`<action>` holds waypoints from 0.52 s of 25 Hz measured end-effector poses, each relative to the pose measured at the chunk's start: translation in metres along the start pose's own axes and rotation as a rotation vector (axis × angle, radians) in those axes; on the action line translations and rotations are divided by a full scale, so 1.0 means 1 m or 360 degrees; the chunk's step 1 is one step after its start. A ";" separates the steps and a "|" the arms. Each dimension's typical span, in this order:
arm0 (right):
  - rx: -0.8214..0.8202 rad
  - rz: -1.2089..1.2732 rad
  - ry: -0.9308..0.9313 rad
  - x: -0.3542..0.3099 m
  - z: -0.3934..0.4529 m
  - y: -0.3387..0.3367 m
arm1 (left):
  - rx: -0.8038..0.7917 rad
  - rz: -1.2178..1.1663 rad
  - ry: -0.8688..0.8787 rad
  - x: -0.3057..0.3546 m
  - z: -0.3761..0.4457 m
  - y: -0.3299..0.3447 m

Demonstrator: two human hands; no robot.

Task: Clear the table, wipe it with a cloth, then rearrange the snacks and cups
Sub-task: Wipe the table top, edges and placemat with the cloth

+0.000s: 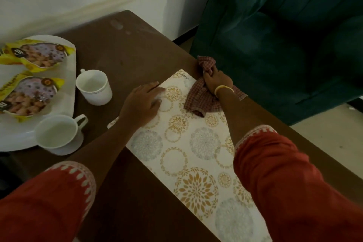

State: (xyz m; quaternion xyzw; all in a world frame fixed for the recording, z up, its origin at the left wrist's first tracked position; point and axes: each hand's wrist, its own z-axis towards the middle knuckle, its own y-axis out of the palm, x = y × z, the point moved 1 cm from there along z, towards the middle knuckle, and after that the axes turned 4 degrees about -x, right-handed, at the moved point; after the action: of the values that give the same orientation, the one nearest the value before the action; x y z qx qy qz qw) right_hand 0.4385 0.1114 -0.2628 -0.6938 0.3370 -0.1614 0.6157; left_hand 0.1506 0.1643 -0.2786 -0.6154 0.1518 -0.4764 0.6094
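The checked cloth (204, 98) lay at the far right edge of the brown table (125, 53), partly on the patterned mat (188, 155) and partly over the table's side. It was soft and floppy and looked light, so it would bunch up and bend any way it was pushed. The right hand (217, 82) had its fingers curled round a scrunched-up part of the cloth, and that bunch looked like the best place to hold it, since a loose corner would likely just drag and fold over. The left hand (143, 102) lay flat on the mat with its fingers spread out and straight, pressing down. The mat looked thin and smooth, so it might slide about if nothing held it. To the left stood two white cups (92, 86), one near the far side and one nearer (57, 133), both looking empty. They looked hard and could break, so the handles looked like good places to hold them. Beside them a white tray (68, 104) held two yellow snack packets (37, 55), which looked light and crinkly. A dark green sofa (284, 45) sat past the table
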 end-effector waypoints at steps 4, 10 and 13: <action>0.0262 0.0015 0.0229 0.022 -0.028 0.004 | -0.0033 -0.0056 -0.0021 0.000 0.000 -0.003; 0.0201 0.0001 0.0713 0.035 -0.034 -0.001 | 0.0007 0.0025 -0.0029 0.000 0.001 0.001; 0.0202 -0.0027 0.0458 -0.009 -0.024 0.006 | 0.0023 0.0043 -0.0015 -0.001 0.001 0.004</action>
State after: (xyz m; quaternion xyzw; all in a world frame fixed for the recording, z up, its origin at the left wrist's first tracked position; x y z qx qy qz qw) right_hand 0.4151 0.0997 -0.2625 -0.6260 0.4049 -0.2853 0.6024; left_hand 0.1521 0.1653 -0.2824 -0.6111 0.1539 -0.4663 0.6209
